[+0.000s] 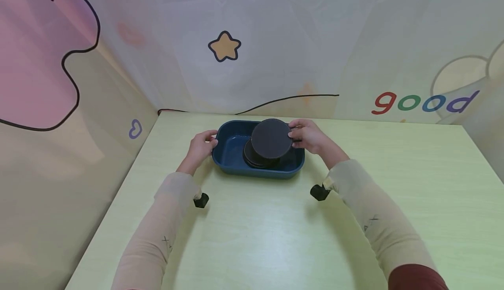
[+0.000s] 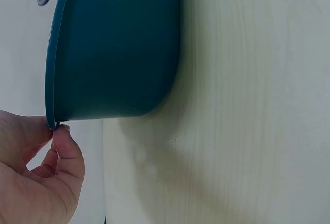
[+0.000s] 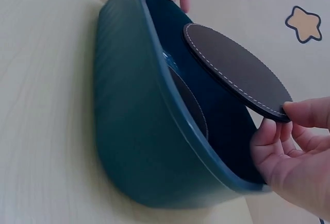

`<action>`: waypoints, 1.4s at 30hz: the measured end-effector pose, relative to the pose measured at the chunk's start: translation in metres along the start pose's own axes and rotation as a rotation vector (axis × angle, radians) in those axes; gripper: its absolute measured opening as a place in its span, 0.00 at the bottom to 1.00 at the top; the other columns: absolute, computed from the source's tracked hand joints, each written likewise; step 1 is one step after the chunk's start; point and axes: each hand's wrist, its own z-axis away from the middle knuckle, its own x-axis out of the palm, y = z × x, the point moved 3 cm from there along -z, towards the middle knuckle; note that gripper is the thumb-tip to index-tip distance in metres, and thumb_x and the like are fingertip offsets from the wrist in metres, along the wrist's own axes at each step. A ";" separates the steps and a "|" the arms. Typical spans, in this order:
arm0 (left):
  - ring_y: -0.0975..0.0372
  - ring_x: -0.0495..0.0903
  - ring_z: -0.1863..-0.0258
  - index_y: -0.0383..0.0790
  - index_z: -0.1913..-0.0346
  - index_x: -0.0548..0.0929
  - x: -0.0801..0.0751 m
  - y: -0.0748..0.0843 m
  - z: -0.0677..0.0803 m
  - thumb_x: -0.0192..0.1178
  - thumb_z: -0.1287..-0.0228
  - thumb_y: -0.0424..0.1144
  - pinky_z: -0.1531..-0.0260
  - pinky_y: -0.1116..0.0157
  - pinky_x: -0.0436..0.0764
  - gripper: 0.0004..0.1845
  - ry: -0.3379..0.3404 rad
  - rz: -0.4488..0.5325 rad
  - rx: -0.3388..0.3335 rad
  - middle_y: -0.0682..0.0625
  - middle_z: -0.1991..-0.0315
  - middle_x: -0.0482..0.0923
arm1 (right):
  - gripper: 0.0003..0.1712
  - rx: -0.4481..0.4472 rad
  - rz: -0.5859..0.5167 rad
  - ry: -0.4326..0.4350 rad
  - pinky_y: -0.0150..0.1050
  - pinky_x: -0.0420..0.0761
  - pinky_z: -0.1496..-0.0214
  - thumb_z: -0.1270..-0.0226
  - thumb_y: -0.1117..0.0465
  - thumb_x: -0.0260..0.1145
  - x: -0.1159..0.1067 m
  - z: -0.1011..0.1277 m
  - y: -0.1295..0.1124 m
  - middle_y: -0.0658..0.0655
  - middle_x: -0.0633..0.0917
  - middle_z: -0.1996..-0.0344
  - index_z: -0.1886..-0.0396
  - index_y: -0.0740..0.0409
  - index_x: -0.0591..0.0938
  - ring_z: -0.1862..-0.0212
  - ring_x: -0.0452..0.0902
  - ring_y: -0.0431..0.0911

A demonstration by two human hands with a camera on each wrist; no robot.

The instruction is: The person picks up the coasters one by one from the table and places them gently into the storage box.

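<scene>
Coaster (image 1: 271, 138), a dark round disc with stitched edge, is held tilted above the blue tub (image 1: 230, 161) near the counter's (image 1: 252, 237) far edge, over a stack of like discs (image 1: 253, 158). It is pinched at its right rim by the right hand (image 1: 309, 136), the nearer grip. The tub's left rim is pinched by the left hand (image 1: 201, 146).

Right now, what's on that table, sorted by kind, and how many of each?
Blue tray: 1
Dark round coaster held up by the right hand: 1
Dark round coasters left in the tray: at least 1; the stack is too hidden to count
Total: at least 3
</scene>
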 end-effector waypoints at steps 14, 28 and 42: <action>0.58 0.71 0.64 0.41 0.41 0.69 -0.001 0.000 0.002 0.49 0.36 0.33 0.66 0.67 0.80 0.20 -0.001 0.024 -0.016 0.42 0.56 0.71 | 0.09 0.032 0.023 0.046 0.31 0.73 0.75 0.40 0.73 0.52 0.023 -0.010 0.009 0.51 0.70 0.73 0.62 0.59 0.67 0.79 0.68 0.41; 0.59 0.73 0.66 0.40 0.42 0.70 0.000 -0.001 0.001 0.49 0.37 0.32 0.68 0.68 0.80 0.19 0.013 0.016 0.016 0.42 0.59 0.72 | 0.12 0.074 0.065 0.124 0.31 0.73 0.77 0.42 0.74 0.52 0.031 -0.018 0.021 0.52 0.70 0.74 0.58 0.62 0.67 0.79 0.68 0.41; 0.58 0.72 0.65 0.41 0.41 0.70 -0.002 0.001 0.001 0.49 0.37 0.32 0.67 0.68 0.79 0.20 0.001 0.038 -0.021 0.43 0.58 0.70 | 0.19 0.008 0.399 0.267 0.29 0.74 0.78 0.44 0.73 0.52 0.039 -0.023 0.027 0.57 0.71 0.65 0.50 0.65 0.68 0.73 0.68 0.42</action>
